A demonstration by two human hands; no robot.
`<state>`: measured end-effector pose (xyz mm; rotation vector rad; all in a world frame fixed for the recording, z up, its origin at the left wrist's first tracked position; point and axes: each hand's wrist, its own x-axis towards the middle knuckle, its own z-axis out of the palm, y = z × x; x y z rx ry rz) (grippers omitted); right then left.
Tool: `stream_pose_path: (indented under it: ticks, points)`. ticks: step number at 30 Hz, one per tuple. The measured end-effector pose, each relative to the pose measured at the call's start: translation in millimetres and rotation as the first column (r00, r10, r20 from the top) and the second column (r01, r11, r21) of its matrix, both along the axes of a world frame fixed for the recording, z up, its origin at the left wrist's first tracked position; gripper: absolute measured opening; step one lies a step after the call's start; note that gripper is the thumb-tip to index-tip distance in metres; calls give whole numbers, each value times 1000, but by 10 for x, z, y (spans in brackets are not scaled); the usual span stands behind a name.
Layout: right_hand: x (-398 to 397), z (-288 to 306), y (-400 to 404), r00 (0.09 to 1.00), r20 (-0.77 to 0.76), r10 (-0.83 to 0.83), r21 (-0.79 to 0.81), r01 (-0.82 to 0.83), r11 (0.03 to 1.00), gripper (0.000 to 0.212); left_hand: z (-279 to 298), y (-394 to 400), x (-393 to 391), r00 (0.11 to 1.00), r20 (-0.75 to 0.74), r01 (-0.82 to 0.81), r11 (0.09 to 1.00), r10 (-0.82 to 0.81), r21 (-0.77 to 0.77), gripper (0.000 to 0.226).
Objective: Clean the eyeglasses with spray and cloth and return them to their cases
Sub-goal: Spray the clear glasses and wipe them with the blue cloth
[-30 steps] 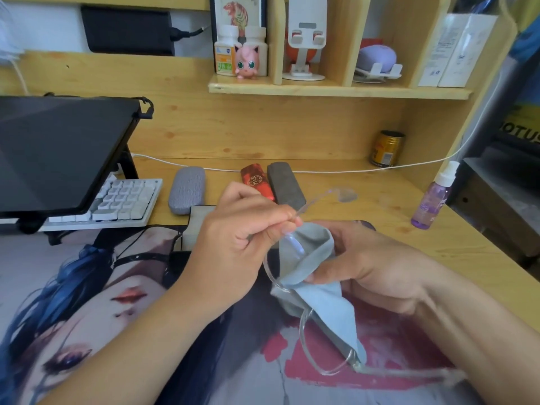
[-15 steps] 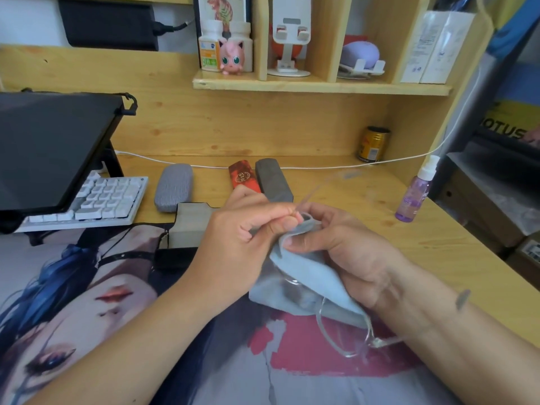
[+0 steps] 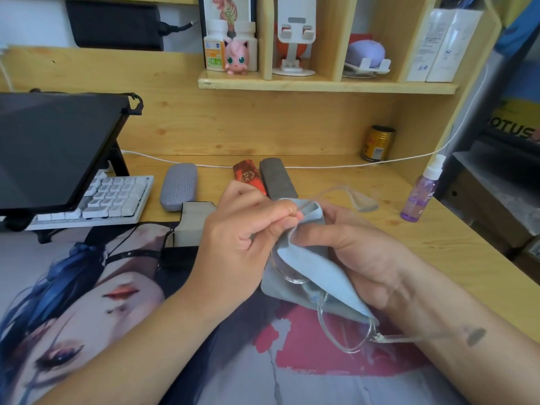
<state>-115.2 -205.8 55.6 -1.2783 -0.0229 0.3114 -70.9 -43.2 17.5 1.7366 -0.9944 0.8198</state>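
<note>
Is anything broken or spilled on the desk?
Nothing looks broken or spilled. The left hand and right hand hold the clear glasses in a blue cloth. The spray bottle stands upright, and the three cases lie closed.

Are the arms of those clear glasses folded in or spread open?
Spread open. One arm of the clear glasses sticks out past the cloth toward the spray bottle; the other runs along the right forearm.

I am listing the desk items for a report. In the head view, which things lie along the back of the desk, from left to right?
White keyboard → grey oval fabric case → red patterned case → dark grey rectangular case → gold can → purple spray bottle.
</note>
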Motion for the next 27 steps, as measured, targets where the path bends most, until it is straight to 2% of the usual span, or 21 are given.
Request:
stream_pose_path:
  ticks: [3,7,11,14,17,19,23,27]
  points:
    - [-16,42,-10,995,-9,104,5,-104,995,18,-21,-16,10,1000,6,-1,1000,1,27,18]
    - [-22,24,-44,985,-7,170,-40,-170,985,16,-8,-45,3,999,20,29,999,-29,26,16]
    - [-28,-16,-37,969,33,243,-120,-238,964,27,-12,-40,6,998,24,50,998,-51,48,20]
    - [-31,-41,-47,965,74,252,-226,-229,947,37,-20,-36,7,996,13,88,992,-89,88,19]
    - [-40,-36,-42,945,147,292,-366,-222,904,42,-9,15,5,988,-38,150,983,-147,103,16]
    - [-41,-20,-62,928,148,342,-388,-264,883,45,7,70,12,989,-62,142,985,-136,98,12]
    - [-11,-12,-113,914,88,395,-290,-356,888,29,27,93,29,996,-63,73,993,-67,87,13]
    - [43,-81,-173,864,11,503,66,-502,862,39,62,102,13,994,-92,59,997,-54,51,14]
